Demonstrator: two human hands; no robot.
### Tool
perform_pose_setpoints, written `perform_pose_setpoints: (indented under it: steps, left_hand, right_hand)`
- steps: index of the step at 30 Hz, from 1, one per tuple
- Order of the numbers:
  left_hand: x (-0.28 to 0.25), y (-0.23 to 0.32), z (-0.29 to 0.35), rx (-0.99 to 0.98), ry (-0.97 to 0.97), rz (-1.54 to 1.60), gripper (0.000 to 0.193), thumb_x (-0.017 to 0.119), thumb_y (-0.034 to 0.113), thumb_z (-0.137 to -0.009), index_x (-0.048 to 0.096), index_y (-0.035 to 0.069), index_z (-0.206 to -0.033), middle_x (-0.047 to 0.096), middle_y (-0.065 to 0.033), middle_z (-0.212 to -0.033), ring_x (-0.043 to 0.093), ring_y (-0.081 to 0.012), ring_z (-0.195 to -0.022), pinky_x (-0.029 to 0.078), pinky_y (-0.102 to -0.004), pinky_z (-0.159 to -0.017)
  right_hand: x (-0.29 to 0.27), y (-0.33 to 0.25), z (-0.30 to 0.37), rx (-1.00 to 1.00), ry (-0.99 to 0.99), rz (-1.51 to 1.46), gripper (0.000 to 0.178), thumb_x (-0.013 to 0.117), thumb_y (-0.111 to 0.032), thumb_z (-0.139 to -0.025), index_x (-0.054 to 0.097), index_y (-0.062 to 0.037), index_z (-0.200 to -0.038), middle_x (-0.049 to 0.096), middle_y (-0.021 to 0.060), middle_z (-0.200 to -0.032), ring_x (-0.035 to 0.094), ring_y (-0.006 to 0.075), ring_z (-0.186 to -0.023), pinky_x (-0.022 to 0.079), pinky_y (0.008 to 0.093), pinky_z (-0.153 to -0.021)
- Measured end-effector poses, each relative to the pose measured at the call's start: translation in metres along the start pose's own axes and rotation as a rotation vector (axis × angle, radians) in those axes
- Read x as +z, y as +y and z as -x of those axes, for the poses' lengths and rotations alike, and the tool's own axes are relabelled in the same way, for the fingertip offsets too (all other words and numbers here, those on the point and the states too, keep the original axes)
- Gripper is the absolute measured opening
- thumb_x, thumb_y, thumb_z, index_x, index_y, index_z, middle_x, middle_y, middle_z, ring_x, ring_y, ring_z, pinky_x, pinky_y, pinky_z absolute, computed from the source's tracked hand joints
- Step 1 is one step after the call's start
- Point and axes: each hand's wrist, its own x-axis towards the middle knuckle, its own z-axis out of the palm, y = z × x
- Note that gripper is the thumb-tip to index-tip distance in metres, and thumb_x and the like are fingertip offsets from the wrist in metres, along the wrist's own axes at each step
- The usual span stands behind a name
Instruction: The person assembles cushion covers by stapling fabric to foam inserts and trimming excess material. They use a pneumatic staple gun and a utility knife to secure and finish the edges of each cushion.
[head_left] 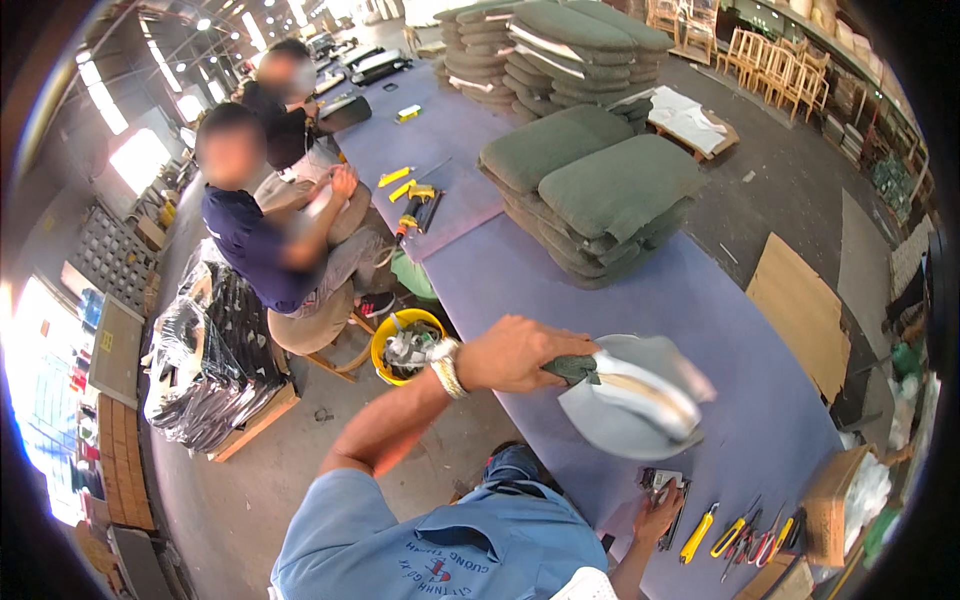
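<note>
Over our bluish bench (pixel 755 365), our left grip (pixel 515 355) pinches soft-looking green cloth (pixel 572 370) at a pale, likely light panel's edge (pixel 628 428) — best held there — our right grip (pixel 656 514) clasping a metal tool (pixel 662 481).

L fingers (pixel 562 346) on dk-grn fabric (pixel 571 370) over tbl (pixel 745 325)

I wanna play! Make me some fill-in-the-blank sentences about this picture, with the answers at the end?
1. The hand gripping dark green material is the person's ____ one.
2. The bucket on the floor is bright ____.
3. The piled dark cushions rest on the ____.
4. The hand nearer the yellow-handled cutter is the person's ____ one.

Missing words: left; yellow; table; right.
</note>
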Motion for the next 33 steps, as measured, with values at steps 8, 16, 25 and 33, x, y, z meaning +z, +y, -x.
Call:
perform_pose_setpoints:
  steps: [8, 16, 25, 33]
  left_hand:
    - [-0.024, 0.032, -0.064, 0.254, 0.079, -0.214, 0.060, 0.077, 0.014, -0.087, 0.061, 0.020, -0.145, 0.056, -0.0102, -0.151, 0.045, -0.0339, -0.146, 0.036, -0.0540, -0.120]
    - [-0.002, 0.005, -0.100, 0.080, 0.264, 0.022, 0.055, 0.075, 0.020, -0.090, 0.062, 0.017, -0.143, 0.056, -0.0120, -0.149, 0.036, -0.0361, -0.153, 0.028, -0.0569, -0.123]
    - [0.024, 0.031, -0.106, 0.096, 0.409, 0.160, 0.035, 0.075, 0.025, -0.092, 0.069, 0.009, -0.123, 0.054, -0.0151, -0.148, 0.031, -0.0405, -0.154, 0.028, -0.0531, -0.124]
    - [0.011, 0.018, -0.061, 0.038, 0.451, 0.173, 0.052, 0.068, 0.006, -0.085, 0.065, 0.011, -0.137, 0.054, -0.0149, -0.150, 0.030, -0.0394, -0.155, 0.033, -0.0512, -0.123]
  right_hand:
    - [-0.040, 0.106, -0.027, -0.093, 0.276, 0.040, 0.049, 0.068, -0.010, -0.085, 0.062, -0.0012, -0.132, 0.067, 0.0189, -0.117, 0.061, 0.0397, -0.113, 0.049, 0.0471, -0.100]
    - [-0.068, 0.178, -0.020, 0.021, 0.466, 0.382, 0.036, 0.066, -0.028, -0.092, 0.066, -0.0001, -0.115, 0.069, 0.0181, -0.094, 0.067, 0.0353, -0.086, 0.054, 0.0460, -0.078]
    - [-0.063, 0.188, -0.033, -0.051, 0.384, 0.227, 0.052, 0.064, -0.051, -0.094, 0.071, 0.0005, -0.096, 0.070, 0.0242, -0.086, 0.066, 0.0437, -0.080, 0.052, 0.0548, -0.072]
    - [-0.127, 0.059, -0.054, 0.414, -0.039, -0.697, 0.049, 0.058, -0.035, -0.106, 0.058, -0.0005, -0.141, 0.069, 0.0129, -0.119, 0.064, 0.0246, -0.105, 0.052, 0.0367, -0.091]
